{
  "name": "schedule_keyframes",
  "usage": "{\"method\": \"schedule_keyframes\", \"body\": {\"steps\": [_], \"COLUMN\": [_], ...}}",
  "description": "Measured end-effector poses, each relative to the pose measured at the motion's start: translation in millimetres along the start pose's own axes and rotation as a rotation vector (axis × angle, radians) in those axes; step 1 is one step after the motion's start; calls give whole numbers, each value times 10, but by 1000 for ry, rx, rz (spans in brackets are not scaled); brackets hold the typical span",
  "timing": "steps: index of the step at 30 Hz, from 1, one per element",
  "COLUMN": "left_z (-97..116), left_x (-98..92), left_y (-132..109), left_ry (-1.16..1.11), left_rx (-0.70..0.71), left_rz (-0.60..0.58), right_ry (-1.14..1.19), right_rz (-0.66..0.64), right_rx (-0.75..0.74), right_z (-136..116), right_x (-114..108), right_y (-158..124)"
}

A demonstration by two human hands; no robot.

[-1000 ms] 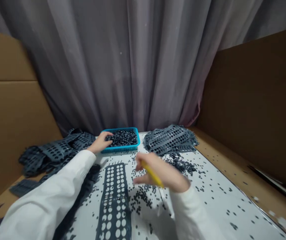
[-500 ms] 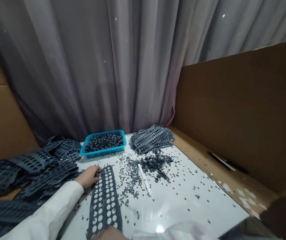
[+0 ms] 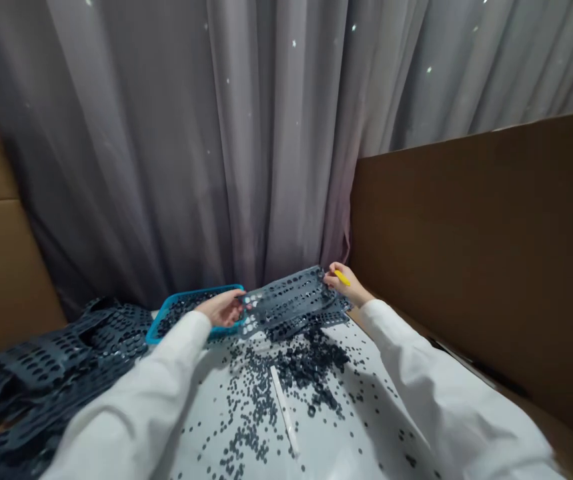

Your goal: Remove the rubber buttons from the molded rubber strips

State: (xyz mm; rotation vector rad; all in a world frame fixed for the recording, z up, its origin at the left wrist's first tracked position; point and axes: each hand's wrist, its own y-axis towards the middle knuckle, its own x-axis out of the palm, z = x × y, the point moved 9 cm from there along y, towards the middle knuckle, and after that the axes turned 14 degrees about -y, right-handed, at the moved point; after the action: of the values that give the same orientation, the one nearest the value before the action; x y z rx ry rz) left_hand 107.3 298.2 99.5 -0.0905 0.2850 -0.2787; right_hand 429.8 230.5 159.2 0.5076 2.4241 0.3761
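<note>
Both my hands hold a dark perforated rubber sheet stretched between them, just above the stack of like sheets at the back of the white table. My left hand pinches the sheet's left end in front of the blue tray of small dark discs. My right hand grips the right end and also has a small yellow tool between its fingers.
Loose dark discs and a white strip lie scattered on the table. A heap of punched sheets fills the left side. Cardboard walls stand right and left, with a grey curtain behind.
Both hands have left the punched sheet lying in front of me and reached to the back stack, where they lifted a sheet. The camera has tilted up and turned right.
</note>
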Motion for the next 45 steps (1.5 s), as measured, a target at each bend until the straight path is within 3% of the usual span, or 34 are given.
{"method": "schedule_keyframes", "body": {"steps": [2, 4, 6, 9, 11, 14, 18, 21, 25, 28, 32, 35, 38, 45], "left_z": [3, -66, -180, -295, -338, -449, -665, -718, -680, -678, -684, -643, -630, -773], "left_x": [410, 693, 811, 789, 847, 1161, 1603, 1837, 2012, 2021, 1791, 1503, 1258, 1072], "left_y": [183, 240, 163, -161, -444, -782, -814, -748, -760, -748, -620, -587, -726, -1218], "left_ry": [30, 66, 110, 191, 241, 298, 329, 295, 192, 103, 25, 67, 219, 585], "left_rx": [-41, -31, 21, 198, 325, 421, 370, 371, 416, 412, 370, 354, 346, 307], "left_rz": [-33, -32, -30, -57, -154, -357, -441, -471, -496, -455, -319, -238, -221, -189], "right_ry": [-62, -120, -162, -184, -172, -132, -113, -108, -62, -11, 74, 140, 189, 222], "right_rz": [93, 162, 207, 200, 137, -24, -195, -206, -201, -265, -357, -374, -333, -79], "right_rx": [60, 116, 151, 145, 99, -14, -69, -35, -15, -33, -50, -20, 32, 165], "right_z": [331, 640, 896, 1108, 1106, 946, 838, 919, 954, 847, 691, 665, 724, 966], "right_x": [-110, -179, -226, -212, -102, 198, 535, 603, 718, 898, 968, 837, 650, 238], "right_y": [202, 259, 208, -8, -239, -717, -1311, -1394, -1167, -1090, -1189, -1230, -1191, -1133]}}
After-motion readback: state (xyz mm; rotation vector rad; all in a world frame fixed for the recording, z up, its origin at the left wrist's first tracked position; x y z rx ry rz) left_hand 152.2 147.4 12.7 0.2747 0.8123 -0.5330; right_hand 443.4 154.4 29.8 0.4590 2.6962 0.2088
